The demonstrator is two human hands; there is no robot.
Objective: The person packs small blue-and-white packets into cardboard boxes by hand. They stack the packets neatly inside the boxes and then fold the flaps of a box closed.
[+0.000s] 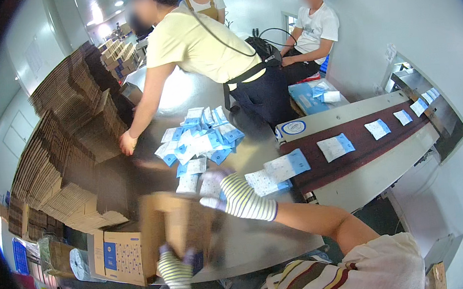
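Observation:
My left hand [176, 271], in a striped knit glove, grips the lower edge of an open cardboard box [174, 221]. The box is tilted and blurred, and its inside is mostly hidden. My right hand [242, 197], gloved the same way, reaches over the metal table, its fingertips smeared. Between its thumb and fingers is a white packet [210, 186]. To the right of that hand, packets [261, 182] lie overlapping at the conveyor's end. Beyond it is a loose pile of white and blue packets [199, 136].
A conveyor belt [356, 148] on the right carries spaced packets from a wall opening. Tall stacks of flattened cartons [59, 168] stand left. A printed carton [122, 255] sits beside my box. A person in a yellow shirt [198, 46] leans across the metal table [264, 237]; another person [313, 34] sits behind.

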